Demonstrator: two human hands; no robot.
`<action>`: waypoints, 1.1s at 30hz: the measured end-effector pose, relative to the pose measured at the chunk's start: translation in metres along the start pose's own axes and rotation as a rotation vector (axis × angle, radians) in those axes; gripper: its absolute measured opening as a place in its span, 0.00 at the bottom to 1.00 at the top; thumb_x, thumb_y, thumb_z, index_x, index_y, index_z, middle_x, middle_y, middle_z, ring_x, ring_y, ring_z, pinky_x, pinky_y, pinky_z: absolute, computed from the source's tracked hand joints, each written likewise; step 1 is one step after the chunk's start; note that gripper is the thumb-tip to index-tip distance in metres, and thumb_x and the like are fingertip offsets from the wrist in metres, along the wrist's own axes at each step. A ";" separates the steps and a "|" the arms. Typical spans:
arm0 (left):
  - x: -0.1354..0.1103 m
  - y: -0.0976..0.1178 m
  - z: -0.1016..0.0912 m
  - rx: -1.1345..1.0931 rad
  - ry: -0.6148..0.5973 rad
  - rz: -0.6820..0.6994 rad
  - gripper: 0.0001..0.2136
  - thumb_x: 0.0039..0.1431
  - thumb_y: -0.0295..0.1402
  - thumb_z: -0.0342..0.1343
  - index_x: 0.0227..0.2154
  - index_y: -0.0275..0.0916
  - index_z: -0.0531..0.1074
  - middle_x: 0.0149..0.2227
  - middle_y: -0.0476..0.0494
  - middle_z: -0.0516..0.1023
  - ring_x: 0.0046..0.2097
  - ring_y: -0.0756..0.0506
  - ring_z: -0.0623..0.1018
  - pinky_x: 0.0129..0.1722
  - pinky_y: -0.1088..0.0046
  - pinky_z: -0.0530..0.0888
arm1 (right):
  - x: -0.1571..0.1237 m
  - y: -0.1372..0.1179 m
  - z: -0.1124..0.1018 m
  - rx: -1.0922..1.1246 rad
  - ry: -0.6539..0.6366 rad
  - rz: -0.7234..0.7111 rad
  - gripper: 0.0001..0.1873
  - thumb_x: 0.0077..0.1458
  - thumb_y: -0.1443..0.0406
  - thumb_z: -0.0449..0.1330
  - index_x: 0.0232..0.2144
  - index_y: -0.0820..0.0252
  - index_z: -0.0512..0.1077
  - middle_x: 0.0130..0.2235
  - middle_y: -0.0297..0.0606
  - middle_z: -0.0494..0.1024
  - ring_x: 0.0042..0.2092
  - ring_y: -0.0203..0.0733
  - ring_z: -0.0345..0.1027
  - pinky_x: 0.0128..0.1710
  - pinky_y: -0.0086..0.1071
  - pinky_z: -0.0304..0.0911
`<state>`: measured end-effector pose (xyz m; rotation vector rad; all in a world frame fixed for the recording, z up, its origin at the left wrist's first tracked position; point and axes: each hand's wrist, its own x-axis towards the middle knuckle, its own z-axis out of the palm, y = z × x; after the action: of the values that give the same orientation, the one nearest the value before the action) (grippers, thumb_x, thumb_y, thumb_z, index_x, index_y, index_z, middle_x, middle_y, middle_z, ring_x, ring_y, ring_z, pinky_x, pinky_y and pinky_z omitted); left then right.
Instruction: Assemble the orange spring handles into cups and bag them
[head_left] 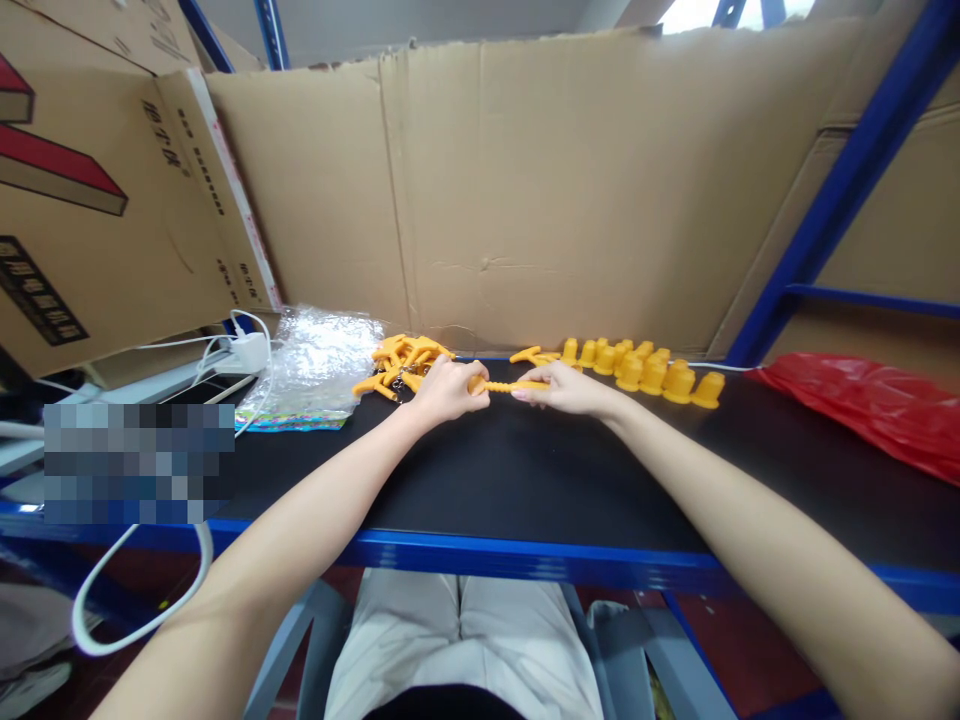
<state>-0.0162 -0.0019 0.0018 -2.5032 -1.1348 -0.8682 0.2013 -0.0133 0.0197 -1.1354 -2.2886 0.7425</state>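
Both hands meet above the black tabletop (495,470), joined by a yellow plastic piece with a ridged stem (499,386). Its rounder end is gripped by my left hand (451,390), fingers curled closed. My right hand (568,388) pinches the other end between thumb and fingers. Whether this is one part or two joined parts, I cannot tell, as the fingers cover both ends. Just left of my left hand lies a heap of yellow branch-shaped pieces (401,360), some with small metal rings. Behind my right hand rests another yellow branched piece (534,355).
Several yellow cup-like pieces (652,375) stand in rows at the right. A red plastic bag (862,400) lies beyond them. Left are a clear plastic bag (322,350), a white charger with cables (251,352) and a large carton (135,200). Cardboard (562,190) walls the back.
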 end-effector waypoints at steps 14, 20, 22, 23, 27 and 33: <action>0.001 -0.002 -0.003 -0.020 -0.151 -0.133 0.14 0.43 0.33 0.55 0.36 0.39 0.73 0.26 0.47 0.75 0.29 0.46 0.72 0.33 0.72 0.66 | 0.006 0.014 0.017 -0.124 0.091 -0.041 0.19 0.51 0.53 0.55 0.35 0.63 0.72 0.32 0.40 0.75 0.32 0.38 0.67 0.34 0.33 0.62; 0.001 -0.007 0.000 -0.117 -0.155 -0.234 0.13 0.43 0.34 0.55 0.34 0.39 0.74 0.26 0.47 0.74 0.29 0.47 0.71 0.30 0.73 0.65 | 0.008 0.018 0.014 -0.550 0.240 -0.266 0.18 0.50 0.57 0.59 0.40 0.63 0.70 0.39 0.44 0.74 0.42 0.46 0.66 0.43 0.39 0.57; 0.002 -0.008 0.000 -0.140 -0.157 -0.254 0.13 0.42 0.34 0.55 0.33 0.39 0.74 0.25 0.47 0.74 0.28 0.48 0.71 0.29 0.74 0.65 | 0.008 0.018 0.012 -0.650 0.242 -0.300 0.17 0.51 0.58 0.58 0.40 0.62 0.70 0.39 0.45 0.74 0.43 0.48 0.65 0.45 0.40 0.55; 0.002 -0.008 0.000 -0.152 -0.158 -0.261 0.13 0.42 0.34 0.55 0.33 0.39 0.74 0.25 0.48 0.73 0.28 0.48 0.70 0.28 0.74 0.65 | 0.008 0.017 0.011 -0.687 0.237 -0.312 0.16 0.51 0.59 0.57 0.40 0.62 0.70 0.39 0.45 0.74 0.44 0.48 0.65 0.45 0.40 0.54; 0.002 -0.009 0.000 -0.178 -0.164 -0.281 0.13 0.41 0.33 0.55 0.33 0.39 0.74 0.24 0.48 0.72 0.26 0.49 0.69 0.26 0.75 0.63 | 0.006 0.013 0.010 -0.792 0.205 -0.350 0.12 0.54 0.61 0.54 0.38 0.62 0.70 0.36 0.45 0.74 0.43 0.47 0.65 0.45 0.38 0.52; 0.002 -0.007 -0.001 -0.179 -0.153 -0.278 0.12 0.41 0.34 0.56 0.31 0.39 0.74 0.22 0.50 0.71 0.26 0.49 0.69 0.25 0.75 0.62 | 0.004 0.007 0.010 -0.836 0.189 -0.354 0.12 0.57 0.62 0.50 0.36 0.63 0.71 0.33 0.45 0.74 0.39 0.45 0.66 0.43 0.36 0.51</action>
<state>-0.0211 0.0036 0.0031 -2.6338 -1.5474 -0.8934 0.1969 -0.0095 0.0086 -0.9927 -2.5752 -0.4916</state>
